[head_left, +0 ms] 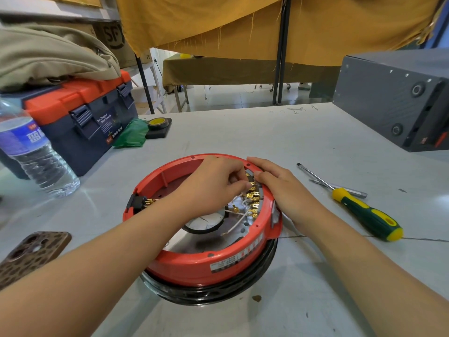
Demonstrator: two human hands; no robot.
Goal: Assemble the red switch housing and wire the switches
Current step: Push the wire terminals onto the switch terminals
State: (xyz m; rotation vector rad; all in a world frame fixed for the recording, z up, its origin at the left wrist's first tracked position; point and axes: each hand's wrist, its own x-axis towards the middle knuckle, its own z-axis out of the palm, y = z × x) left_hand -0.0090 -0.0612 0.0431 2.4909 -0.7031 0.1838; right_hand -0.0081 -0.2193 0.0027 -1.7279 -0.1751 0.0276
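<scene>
The round red switch housing (194,263) sits on a black ring (218,291) in the middle of the table. Along its inner right wall runs a row of switches with brass terminals (254,203), and white wires (237,221) trail from them over the metal floor. My left hand (213,183) reaches inside and pinches a wire connector at the upper terminals. My right hand (279,188) grips the housing's right rim beside the switches, thumb inside. A black switch (138,203) with brass pins sits in the left wall.
A green and yellow screwdriver (364,211) and a small metal tool (349,190) lie to the right. A phone (26,256) lies at the left, a water bottle (31,154) and toolbox (80,122) behind it. A grey metal box (393,98) stands far right.
</scene>
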